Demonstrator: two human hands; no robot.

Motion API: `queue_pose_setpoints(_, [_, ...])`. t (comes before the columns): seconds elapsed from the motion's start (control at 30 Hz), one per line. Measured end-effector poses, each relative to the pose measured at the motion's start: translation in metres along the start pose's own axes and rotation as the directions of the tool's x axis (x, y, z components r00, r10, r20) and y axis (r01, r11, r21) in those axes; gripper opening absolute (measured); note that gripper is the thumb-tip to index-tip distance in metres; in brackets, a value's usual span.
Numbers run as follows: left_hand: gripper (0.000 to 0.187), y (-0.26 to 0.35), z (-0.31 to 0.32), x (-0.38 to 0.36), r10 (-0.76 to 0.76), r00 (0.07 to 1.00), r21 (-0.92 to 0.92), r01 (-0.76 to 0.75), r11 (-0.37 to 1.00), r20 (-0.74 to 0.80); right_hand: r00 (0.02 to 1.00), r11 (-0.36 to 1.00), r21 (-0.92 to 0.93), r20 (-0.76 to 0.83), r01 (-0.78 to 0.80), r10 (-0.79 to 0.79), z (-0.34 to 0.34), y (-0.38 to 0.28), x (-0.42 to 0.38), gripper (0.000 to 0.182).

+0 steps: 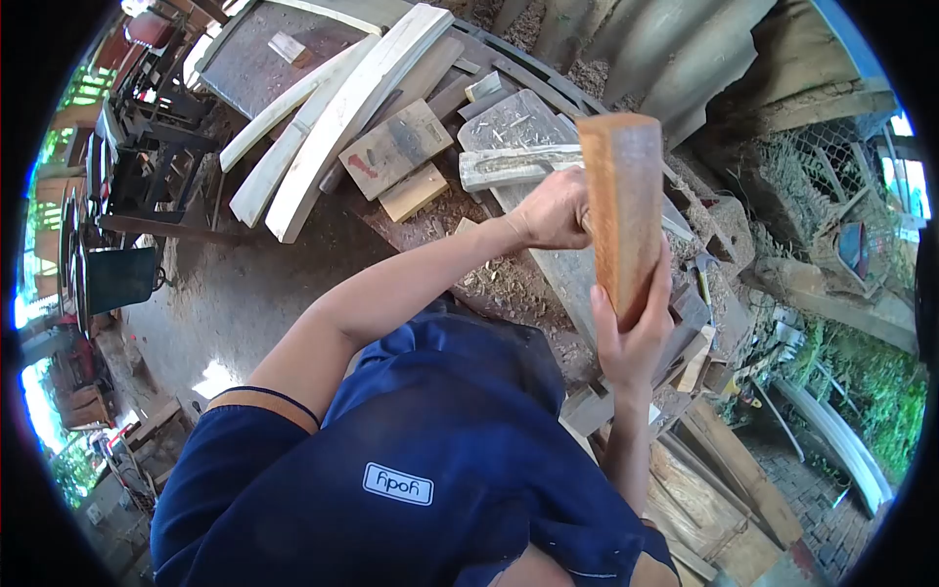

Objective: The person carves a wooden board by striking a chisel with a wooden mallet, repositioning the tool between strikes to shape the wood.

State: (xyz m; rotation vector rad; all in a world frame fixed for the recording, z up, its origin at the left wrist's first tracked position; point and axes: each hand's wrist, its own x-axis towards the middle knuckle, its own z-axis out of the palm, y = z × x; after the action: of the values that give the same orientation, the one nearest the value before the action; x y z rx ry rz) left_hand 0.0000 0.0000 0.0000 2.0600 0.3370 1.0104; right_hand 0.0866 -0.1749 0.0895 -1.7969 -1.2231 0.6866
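A thick brown wooden block point(626, 215) stands tilted up in front of me, its flat end towards the top. My right hand point(636, 323) grips its lower end, thumb on one side and fingers on the other. My left hand point(556, 210) is closed just left of the block; its fingertips and whatever they hold are hidden behind the block's edge. Behind both lies a pale, rough wooden piece point(509, 166) on a grey board point(562, 269) strewn with shavings.
Long curved pale boards point(357, 122) lie at the upper left, beside a block with a red mark point(396, 147) and a small light block point(414, 192). Shavings cover the bench around them. A hammer point(704, 274) lies to the right. Planks point(734, 470) are stacked at the lower right.
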Motion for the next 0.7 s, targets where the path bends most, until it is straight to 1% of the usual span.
queue_pose_setpoints(0.07, [0.025, 0.003, 0.000, 0.003, 0.012, 0.999, -0.082, -0.008, 0.997, 0.043, 0.965, 0.973, -0.168, -0.183, 0.157, -0.187, 0.000, 0.002, -0.003, 0.080])
queue_pose_setpoints(0.1, [0.025, 0.007, 0.000, -0.006, -0.022, 0.999, -0.096, 0.026, 0.995, 0.048, 0.974, 0.978, -0.165, -0.164, 0.130, -0.157, 0.004, 0.000, -0.011, 0.080])
queue_pose_setpoints(0.17, [0.027, 0.009, 0.005, -0.005, -0.068, 0.991, -0.096, 0.080, 0.992, 0.114, 0.892, 0.967, -0.063, -0.377, 0.245, -0.251, 0.006, 0.003, -0.017, 0.080])
queue_pose_setpoints(0.2, [0.029, 0.007, 0.007, -0.004, -0.023, 0.998, -0.057, 0.027, 0.998, 0.059, 0.924, 0.943, -0.236, -0.247, 0.235, -0.293, 0.004, 0.001, -0.007, 0.079])
queue_pose_setpoints(0.23, [0.029, 0.004, 0.006, -0.001, -0.006, 0.998, -0.055, 0.009, 0.998, 0.061, 0.917, 0.940, -0.240, -0.260, 0.243, -0.303, 0.003, 0.005, -0.003, 0.079])
queue_pose_setpoints(0.3, [0.029, -0.001, -0.001, -0.002, 0.010, 1.000, -0.059, -0.008, 0.998, 0.027, 0.987, 0.990, -0.111, -0.127, 0.086, -0.100, 0.002, 0.016, -0.001, 0.075])
queue_pose_setpoints(0.33, [0.030, -0.004, -0.005, -0.002, -0.060, 0.997, -0.067, 0.063, 0.996, 0.046, 0.963, 0.980, -0.119, -0.196, 0.162, -0.183, 0.004, 0.024, 0.003, 0.074])
queue_pose_setpoints(0.37, [0.022, -0.008, -0.011, -0.003, -0.113, 0.994, -0.026, 0.113, 0.993, 0.008, 0.963, 0.980, -0.119, -0.201, 0.157, -0.179, 0.007, 0.030, 0.004, 0.074])
queue_pose_setpoints(0.4, [0.016, -0.008, -0.019, 0.003, -0.224, 0.975, -0.125, 0.222, 0.967, -0.003, 0.966, 0.993, -0.089, -0.238, 0.078, -0.097, 0.009, 0.036, 0.006, 0.075])
queue_pose_setpoints(0.43, [0.015, -0.007, -0.028, 0.010, -0.334, 0.943, -0.225, 0.325, 0.919, -0.001, 0.962, 0.998, -0.056, -0.271, -0.002, -0.013, 0.010, 0.044, 0.008, 0.076])
queue_pose_setpoints(0.47, [0.015, -0.009, -0.036, 0.017, -0.327, 0.945, -0.224, 0.320, 0.921, 0.004, 0.966, 0.976, -0.217, -0.255, -0.029, -0.028, 0.011, 0.058, 0.014, 0.076])
queue_pose_setpoints(0.5, [0.015, -0.011, -0.044, 0.023, -0.420, 0.905, -0.350, 0.373, 0.859, -0.069, 0.964, 0.976, -0.214, -0.263, -0.032, -0.026, 0.015, 0.062, 0.017, 0.076])
queue_pose_setpoints(0.53, [0.019, -0.014, -0.050, 0.026, -0.517, 0.847, -0.475, 0.405, 0.781, -0.127, 0.979, 0.965, -0.222, -0.182, -0.137, 0.097, 0.018, 0.063, 0.021, 0.075])
queue_pose_setpoints(0.57, [0.019, -0.015, -0.054, 0.028, -0.514, 0.849, -0.474, 0.404, 0.782, -0.125, 0.971, 0.942, -0.239, -0.098, -0.235, 0.217, 0.022, 0.066, 0.024, 0.074])
queue_pose_setpoints(0.63, [0.020, -0.018, -0.062, 0.028, -0.509, 0.849, -0.487, 0.388, 0.783, -0.143, 0.975, 0.949, -0.225, -0.067, -0.223, 0.213, 0.032, 0.088, 0.026, 0.075])
queue_pose_setpoints(0.67, [0.020, -0.017, -0.063, 0.027, -0.486, 0.864, -0.458, 0.380, 0.804, -0.136, 0.984, 0.933, -0.312, -0.070, -0.178, 0.164, 0.037, 0.103, 0.026, 0.076])
queue_pose_setpoints(0.7, [0.020, -0.016, -0.064, 0.027, -0.490, 0.860, -0.455, 0.382, 0.804, -0.145, 0.992, 0.909, -0.397, -0.065, -0.129, 0.112, 0.041, 0.108, 0.027, 0.078])
